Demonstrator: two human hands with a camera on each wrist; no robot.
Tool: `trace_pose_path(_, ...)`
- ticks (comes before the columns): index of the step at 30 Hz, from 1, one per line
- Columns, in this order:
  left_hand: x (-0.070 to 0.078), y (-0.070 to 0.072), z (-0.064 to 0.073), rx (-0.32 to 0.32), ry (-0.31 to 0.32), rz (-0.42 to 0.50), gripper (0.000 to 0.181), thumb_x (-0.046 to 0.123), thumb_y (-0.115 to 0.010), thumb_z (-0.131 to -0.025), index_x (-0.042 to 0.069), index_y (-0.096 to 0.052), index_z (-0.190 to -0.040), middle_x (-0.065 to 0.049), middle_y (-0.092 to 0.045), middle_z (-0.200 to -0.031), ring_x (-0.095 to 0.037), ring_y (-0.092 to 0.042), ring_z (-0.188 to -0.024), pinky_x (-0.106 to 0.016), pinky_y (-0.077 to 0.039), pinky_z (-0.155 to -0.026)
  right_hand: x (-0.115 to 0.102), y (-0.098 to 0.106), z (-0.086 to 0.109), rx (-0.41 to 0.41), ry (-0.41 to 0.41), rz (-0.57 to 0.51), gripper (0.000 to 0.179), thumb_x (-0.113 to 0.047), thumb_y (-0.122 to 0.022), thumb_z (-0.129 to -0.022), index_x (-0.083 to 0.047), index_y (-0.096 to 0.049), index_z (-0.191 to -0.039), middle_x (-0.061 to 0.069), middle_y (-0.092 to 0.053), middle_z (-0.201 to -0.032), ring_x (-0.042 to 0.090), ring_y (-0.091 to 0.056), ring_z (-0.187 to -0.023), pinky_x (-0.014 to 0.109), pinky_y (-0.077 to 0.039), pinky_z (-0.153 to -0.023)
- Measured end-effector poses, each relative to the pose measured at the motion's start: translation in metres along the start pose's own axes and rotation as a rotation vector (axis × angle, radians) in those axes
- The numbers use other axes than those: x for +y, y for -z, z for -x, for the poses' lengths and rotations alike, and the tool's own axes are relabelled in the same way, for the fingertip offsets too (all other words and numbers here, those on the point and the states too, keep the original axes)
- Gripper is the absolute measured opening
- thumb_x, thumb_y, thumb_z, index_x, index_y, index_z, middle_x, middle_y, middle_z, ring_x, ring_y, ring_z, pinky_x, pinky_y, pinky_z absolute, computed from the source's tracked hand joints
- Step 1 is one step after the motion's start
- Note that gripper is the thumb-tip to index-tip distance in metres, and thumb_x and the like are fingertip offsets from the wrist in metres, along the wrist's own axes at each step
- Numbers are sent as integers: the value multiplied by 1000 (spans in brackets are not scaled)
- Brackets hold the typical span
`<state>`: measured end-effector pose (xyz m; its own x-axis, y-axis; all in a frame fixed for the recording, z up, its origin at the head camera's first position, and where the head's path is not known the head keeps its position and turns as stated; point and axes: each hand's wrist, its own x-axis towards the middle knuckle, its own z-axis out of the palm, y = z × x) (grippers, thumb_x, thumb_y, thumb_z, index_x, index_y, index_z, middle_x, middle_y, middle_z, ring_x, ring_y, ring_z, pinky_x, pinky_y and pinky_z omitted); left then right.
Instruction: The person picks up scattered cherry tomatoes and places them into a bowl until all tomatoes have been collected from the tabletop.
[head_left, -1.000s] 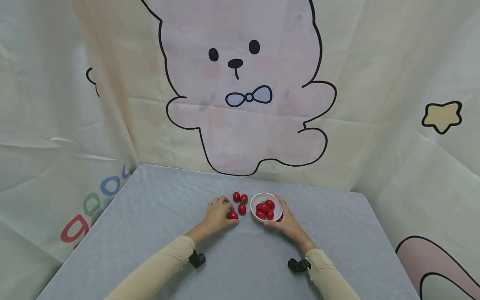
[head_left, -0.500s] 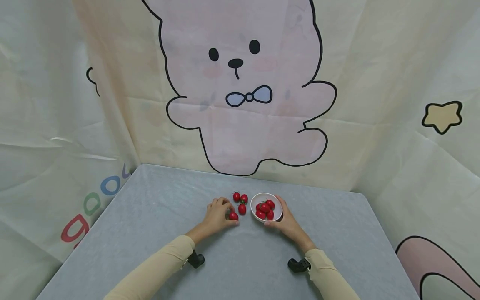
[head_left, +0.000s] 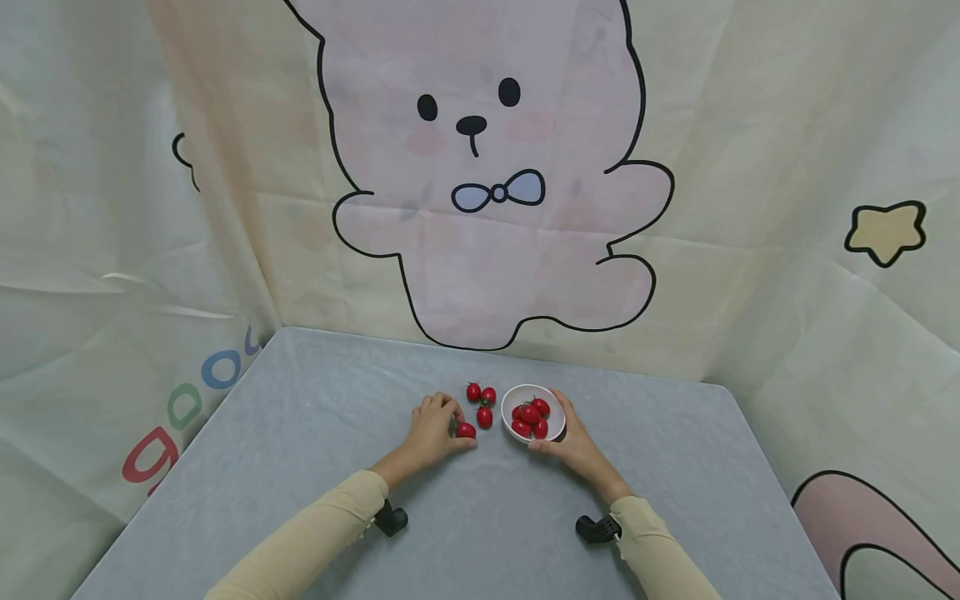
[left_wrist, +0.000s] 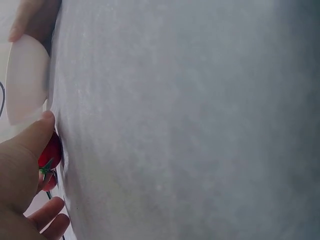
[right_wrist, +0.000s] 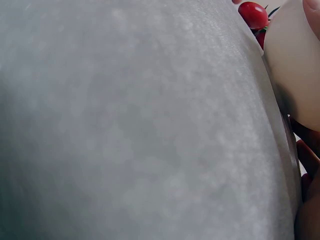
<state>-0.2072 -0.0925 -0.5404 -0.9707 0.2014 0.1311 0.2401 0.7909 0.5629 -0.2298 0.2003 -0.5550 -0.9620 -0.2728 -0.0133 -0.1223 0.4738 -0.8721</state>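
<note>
My left hand holds a red cherry tomato at the table surface, its thumb on the near side and fingers curled behind. In the left wrist view the green stem end of that tomato shows below the thumb. To the right, my right hand grips a small white bowl, thumb at the near rim and fingers round the far right side. Several cherry tomatoes lie inside the bowl. Between the left hand and the bowl sit three more: one tomato, another tomato and a nearer tomato.
A grey-blue cloth covers the table. Behind it hangs a cream curtain with a cartoon bear. Black camera mounts sit at the left wrist and the right wrist.
My left hand has shifted very slightly to the left, and the tomato at its fingers has moved a touch with it. The right hand and bowl stay put.
</note>
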Motion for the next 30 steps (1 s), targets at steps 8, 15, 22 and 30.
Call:
trace_pose_path(8, 4, 0, -4, 5, -5, 0, 38, 43, -87, -72, 20, -60, -87, -7, -56, -116, -24, -46, -108, -50, -37, -97, 0, 0, -1, 1, -3, -11, 111, -31, -89, -71, -22, -17, -156, 10, -31, -160, 32, -27, -150, 61, -21, -119)
trace_pose_path(15, 12, 6, -10, -7, 7, -3, 37, 43, -86, -73, 20, -61, -88, -7, -56, -121, -26, -45, -113, -51, -38, -100, 1, -1, -1, 5, -14, -11, 112, -33, -89, -70, -23, -18, -155, 9, -30, -160, 32, -26, -151, 60, -20, -120)
trace_pose_path(22, 19, 12, -14, -4, 10, -1, 38, 43, -87, -72, 20, -62, -90, -8, -55, -123, -26, -45, -116, -53, -37, -104, 2, -1, -1, 10, -9, 0, 112, -32, -90, -70, -22, -18, -156, 10, -30, -160, 33, -27, -150, 60, -20, -120)
trace_pose_path(30, 20, 11, -14, 0, 9, 5, 36, 41, -87, -73, 20, -62, -89, -8, -55, -124, -26, -45, -117, -53, -36, -105, 2, -1, -1, 6, 11, -9, 112, -30, -89, -71, -21, -18, -156, 11, -31, -160, 33, -27, -150, 60, -20, -120)
